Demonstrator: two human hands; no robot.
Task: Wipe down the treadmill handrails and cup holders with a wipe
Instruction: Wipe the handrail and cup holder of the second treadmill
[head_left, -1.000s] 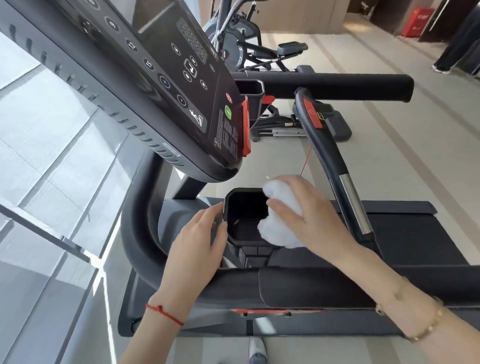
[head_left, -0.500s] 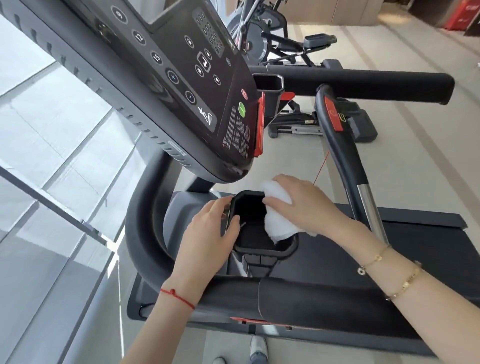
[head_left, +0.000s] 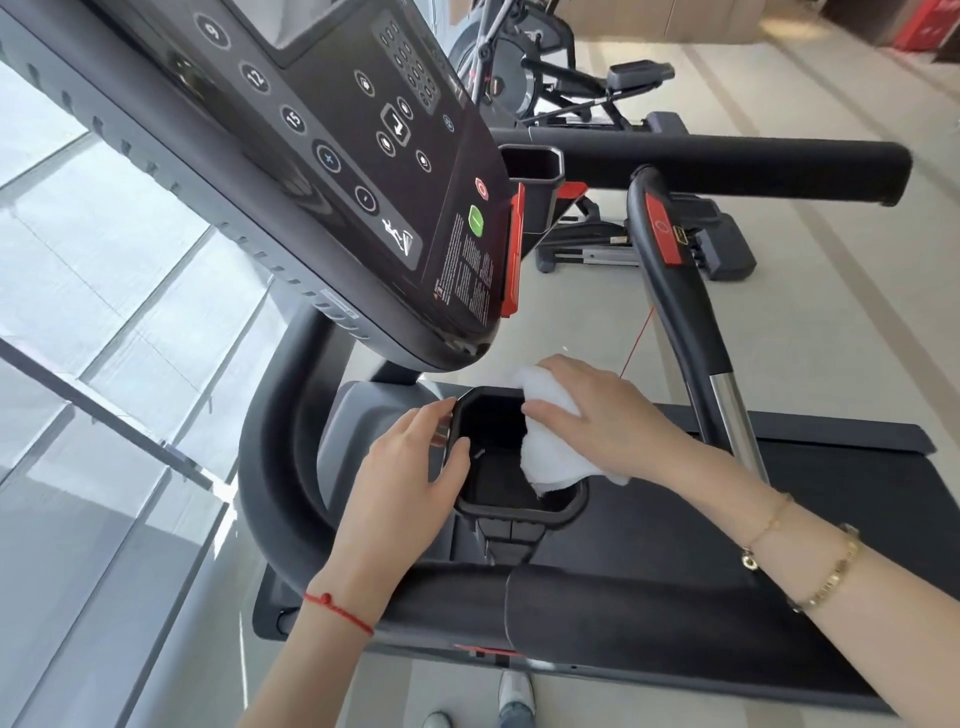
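Observation:
A black cup holder sits below the treadmill console. My right hand grips a white wipe and presses it against the holder's right inner wall, the wipe hanging into the cavity. My left hand clasps the holder's left rim, thumb over the edge. The near padded handrail runs across under both forearms. The far handrail stretches to the right, with a second cup holder at its left end. A curved centre grip bar with a red tag rises on the right.
The dark console with buttons overhangs the near cup holder from the upper left. The treadmill belt lies below. A glass wall is at left. Other exercise machines stand behind. A thin red cord hangs by the grip bar.
My right hand has pushed the wipe down from above the rim into the cup holder. My left hand has closed onto the holder's left rim.

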